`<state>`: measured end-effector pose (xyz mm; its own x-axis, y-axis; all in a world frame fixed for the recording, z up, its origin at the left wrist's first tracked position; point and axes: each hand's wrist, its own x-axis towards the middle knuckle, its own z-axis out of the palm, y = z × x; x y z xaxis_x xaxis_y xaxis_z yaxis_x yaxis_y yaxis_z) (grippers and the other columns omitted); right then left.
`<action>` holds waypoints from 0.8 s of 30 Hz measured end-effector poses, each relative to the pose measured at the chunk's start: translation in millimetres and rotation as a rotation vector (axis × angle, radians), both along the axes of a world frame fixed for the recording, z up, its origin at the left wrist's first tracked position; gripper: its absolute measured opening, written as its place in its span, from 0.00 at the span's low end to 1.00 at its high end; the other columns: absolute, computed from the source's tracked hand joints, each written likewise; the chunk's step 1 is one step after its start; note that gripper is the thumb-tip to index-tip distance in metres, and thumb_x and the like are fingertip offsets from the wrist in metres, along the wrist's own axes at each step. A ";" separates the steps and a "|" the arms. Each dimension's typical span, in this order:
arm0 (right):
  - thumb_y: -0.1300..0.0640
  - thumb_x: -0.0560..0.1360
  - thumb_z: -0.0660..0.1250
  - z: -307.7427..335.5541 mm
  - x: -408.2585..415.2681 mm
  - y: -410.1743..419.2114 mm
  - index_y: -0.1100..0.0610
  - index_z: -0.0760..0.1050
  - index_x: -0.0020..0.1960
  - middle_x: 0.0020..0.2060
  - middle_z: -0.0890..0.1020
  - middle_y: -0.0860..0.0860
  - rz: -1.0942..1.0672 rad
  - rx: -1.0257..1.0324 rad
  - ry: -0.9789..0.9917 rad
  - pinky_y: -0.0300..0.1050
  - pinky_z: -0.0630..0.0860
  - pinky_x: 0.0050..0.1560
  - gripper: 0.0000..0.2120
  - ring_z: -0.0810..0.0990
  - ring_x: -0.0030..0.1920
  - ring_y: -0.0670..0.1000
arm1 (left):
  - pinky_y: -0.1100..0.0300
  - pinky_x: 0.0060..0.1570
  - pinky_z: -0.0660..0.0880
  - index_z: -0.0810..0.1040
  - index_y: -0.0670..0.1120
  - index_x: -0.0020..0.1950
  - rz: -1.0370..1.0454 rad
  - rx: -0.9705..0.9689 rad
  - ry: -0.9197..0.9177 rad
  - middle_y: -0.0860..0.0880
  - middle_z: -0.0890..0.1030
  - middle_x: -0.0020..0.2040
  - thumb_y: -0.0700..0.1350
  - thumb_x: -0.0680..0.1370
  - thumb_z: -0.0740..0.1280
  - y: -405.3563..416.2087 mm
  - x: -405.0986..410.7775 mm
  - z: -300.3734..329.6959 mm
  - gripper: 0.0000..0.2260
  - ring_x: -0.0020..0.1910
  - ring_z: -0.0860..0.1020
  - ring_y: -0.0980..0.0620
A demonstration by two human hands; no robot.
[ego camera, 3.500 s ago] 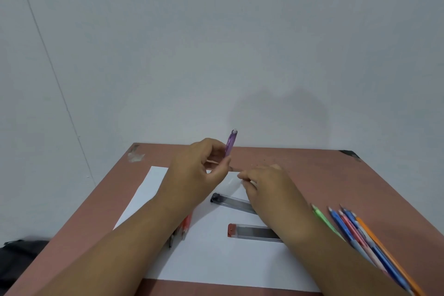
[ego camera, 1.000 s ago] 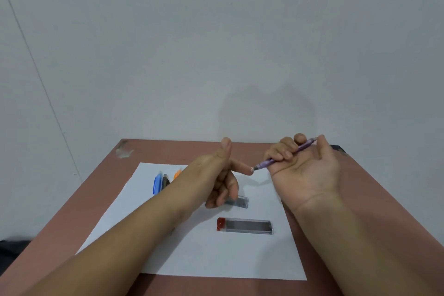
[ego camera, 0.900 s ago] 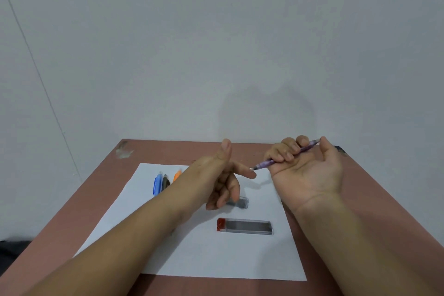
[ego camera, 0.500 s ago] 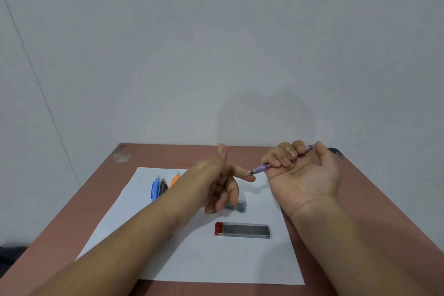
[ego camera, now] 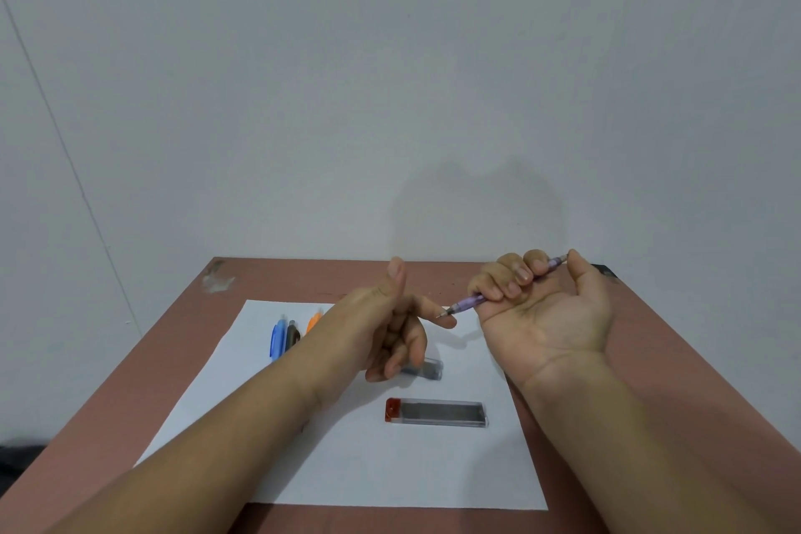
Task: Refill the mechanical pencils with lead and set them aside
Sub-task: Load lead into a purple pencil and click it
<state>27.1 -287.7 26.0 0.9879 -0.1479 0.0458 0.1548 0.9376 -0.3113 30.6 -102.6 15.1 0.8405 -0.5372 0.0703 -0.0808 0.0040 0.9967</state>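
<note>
Mechanical pencil, purple, is held above the desk in the right hand, palm up, four fingers curled round its barrel and the thumb at its cap end. Its metal tip points left and touches the outstretched index finger of the left hand, whose thumb stands upright while the other fingers curl loosely inward and hold nothing.

Compared with half a second ago, the pose is nearly unchanged: the same grip, the tip still against the left index finger. Three and a half seconds ago the pencil stood upright in the left hand instead, and the right hand was down over the lead cases.

On the white paper below the hands lie two clear lead cases. The nearer lead case, with a red cap at its left end, lies flat and shows dark leads inside. The farther lead case is partly hidden behind the left hand; what it holds cannot be told.

Left of the left forearm, on the paper, a blue pencil, a black pencil and an orange pencil lie side by side, their lower ends hidden by the arm.
</note>
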 end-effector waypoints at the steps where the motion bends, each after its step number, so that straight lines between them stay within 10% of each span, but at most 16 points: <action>1: 0.45 0.79 0.56 0.4 -0.2 0.6 0.55 0.65 0.34 0.31 0.63 0.49 0.004 -0.001 -0.002 0.43 0.61 0.32 0.19 0.60 0.28 0.49 | 0.62 0.25 0.63 0.85 0.41 0.54 0.003 -0.001 0.003 0.42 0.78 0.34 0.70 0.74 0.49 0.2 0.3 0.1 0.39 0.25 0.68 0.50; 24: 0.44 0.78 0.55 1.7 -1.7 2.8 0.55 0.63 0.33 0.31 0.63 0.50 -0.002 -0.028 -0.018 0.43 0.62 0.31 0.20 0.60 0.28 0.50 | 0.62 0.26 0.60 0.84 0.39 0.54 0.011 -0.001 0.009 0.43 0.76 0.32 0.70 0.74 0.48 1.5 4.4 -3.6 0.39 0.24 0.66 0.51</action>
